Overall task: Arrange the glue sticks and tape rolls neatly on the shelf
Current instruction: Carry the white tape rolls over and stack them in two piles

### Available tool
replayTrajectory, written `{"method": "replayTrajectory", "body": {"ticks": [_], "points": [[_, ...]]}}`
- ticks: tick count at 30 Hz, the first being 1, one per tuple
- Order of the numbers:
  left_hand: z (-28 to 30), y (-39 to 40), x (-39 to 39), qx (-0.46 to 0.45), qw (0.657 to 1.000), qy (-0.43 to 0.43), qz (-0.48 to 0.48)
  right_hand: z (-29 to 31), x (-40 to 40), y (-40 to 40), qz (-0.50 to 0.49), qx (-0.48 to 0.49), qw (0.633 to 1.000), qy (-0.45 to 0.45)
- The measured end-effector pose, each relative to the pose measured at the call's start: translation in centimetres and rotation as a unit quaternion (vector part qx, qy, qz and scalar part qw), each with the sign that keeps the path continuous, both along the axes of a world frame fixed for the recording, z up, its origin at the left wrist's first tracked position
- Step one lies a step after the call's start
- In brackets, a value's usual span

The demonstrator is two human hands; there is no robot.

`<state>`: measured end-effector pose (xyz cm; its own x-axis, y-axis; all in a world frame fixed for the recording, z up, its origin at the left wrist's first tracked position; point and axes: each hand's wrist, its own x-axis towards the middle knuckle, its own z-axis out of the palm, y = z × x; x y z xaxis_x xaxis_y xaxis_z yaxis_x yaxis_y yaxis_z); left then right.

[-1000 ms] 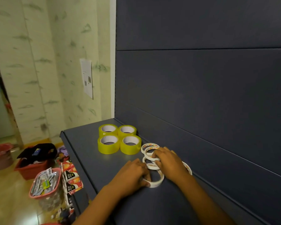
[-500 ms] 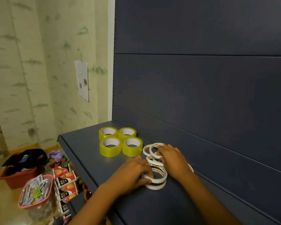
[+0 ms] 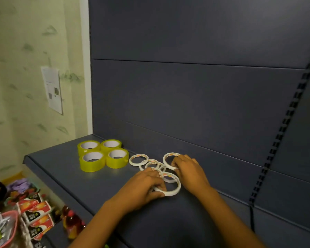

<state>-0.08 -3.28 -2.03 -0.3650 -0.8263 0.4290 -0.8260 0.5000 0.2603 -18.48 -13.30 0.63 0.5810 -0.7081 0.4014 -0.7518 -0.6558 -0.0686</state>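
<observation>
Several thin white tape rolls (image 3: 151,164) lie in a loose cluster on the dark grey shelf (image 3: 61,169). My left hand (image 3: 143,189) pinches the nearest white roll (image 3: 174,191) at its front left rim. My right hand (image 3: 188,170) grips the rear white roll (image 3: 168,156), fingers curled over its right rim. One white roll (image 3: 138,159) lies apart to the left. Several wide yellow tape rolls (image 3: 102,155) stand in a tidy square block further left. No glue sticks are in sight.
The shelf's dark back panel (image 3: 204,104) rises right behind the rolls, with a slotted upright (image 3: 283,126) at the right. Below the shelf edge sit red-and-white boxes (image 3: 36,217), small bottles (image 3: 72,222) and a pink basket (image 3: 5,230). A papered wall stands left.
The white rolls have spread out from a tighter pile. My right hand moved to the rear roll, and my left hand stays on the nearest one. The camera has swung rightward.
</observation>
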Motion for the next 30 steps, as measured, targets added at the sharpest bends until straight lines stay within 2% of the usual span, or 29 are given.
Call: {"method": "replayTrajectory", "body": {"ticks": [12, 23, 30], "points": [[1.1, 1.2, -15.8, -0.039, 0.998, 0.007, -0.047, 1.6, -20.7, 7.1, -0.137, -0.033, 0.990, -0.024], [0.4, 5.8, -35.6, -0.096, 0.989, 0.069, -0.089, -1.0, -41.8, 17.0, -0.246, -0.035, 0.968, -0.035], [0.3, 6.6, -44.7, -0.105, 0.984, 0.086, -0.112, -2.0, -50.7, 21.1, -0.291, -0.048, 0.954, -0.054]]}}
